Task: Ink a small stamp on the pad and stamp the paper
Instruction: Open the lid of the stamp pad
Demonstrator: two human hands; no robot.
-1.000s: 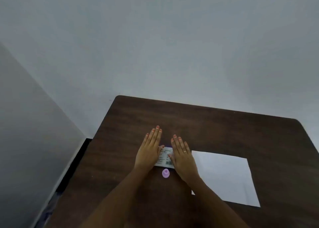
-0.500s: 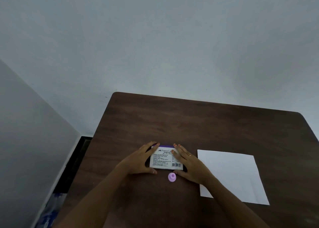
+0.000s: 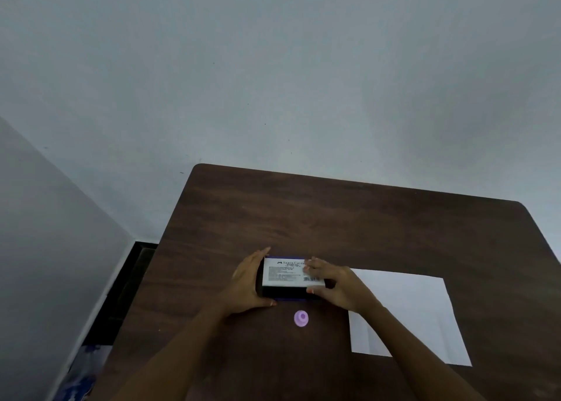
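A stamp pad box [image 3: 288,274] with a white printed label on its lid and a dark purple base lies on the dark wooden table [image 3: 349,224]. My left hand [image 3: 247,282] grips its left end. My right hand [image 3: 337,285] grips its right end, fingers over the lid. The lid's front edge looks slightly raised off the base. A small pink round stamp [image 3: 301,318] stands on the table just in front of the box, untouched. A white sheet of paper [image 3: 416,312] lies flat to the right, partly under my right forearm.
The table stands against a pale wall, with its left edge near a side wall. A dark gap of floor [image 3: 127,282] shows to the left of the table. Something blue [image 3: 82,373] lies on the floor at the lower left.
My hands went from lying flat over the box to gripping its two ends. The lid's label is now fully visible and its front edge seems to have lifted. The stamp and paper stayed put.
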